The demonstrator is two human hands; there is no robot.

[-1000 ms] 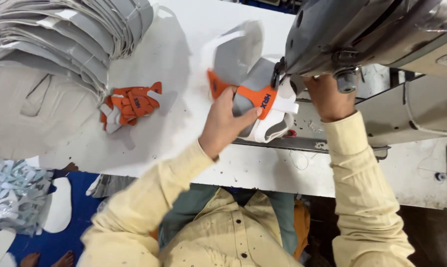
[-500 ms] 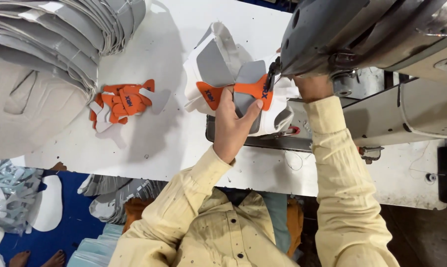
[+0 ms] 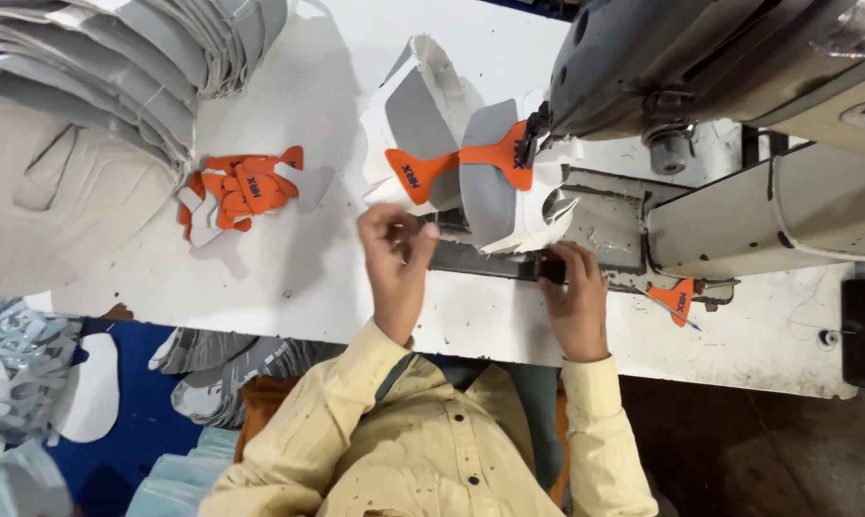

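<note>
A grey and white shoe upper (image 3: 495, 206) with an orange tab (image 3: 498, 153) hangs at the needle of the grey sewing machine (image 3: 700, 67). A second upper with an orange tab (image 3: 415, 120) lies just left of it. My left hand (image 3: 394, 263) is below the uppers and clear of them, fingers curled together with nothing visible in them. My right hand (image 3: 574, 297) rests at the front edge of the machine bed, its fingertips closed on a small dark object (image 3: 549, 271).
Loose orange tabs (image 3: 246, 191) lie in a heap on the white table (image 3: 289, 278). A tall stack of grey cut pieces (image 3: 88, 67) fills the upper left. One orange tab (image 3: 679, 299) lies right of the machine bed. More cut pieces (image 3: 31, 364) sit below the table's edge.
Both hands have let go of the upper and dropped back toward the table's front edge. The upper stays at the needle. My right hand has come down onto the small dark object.
</note>
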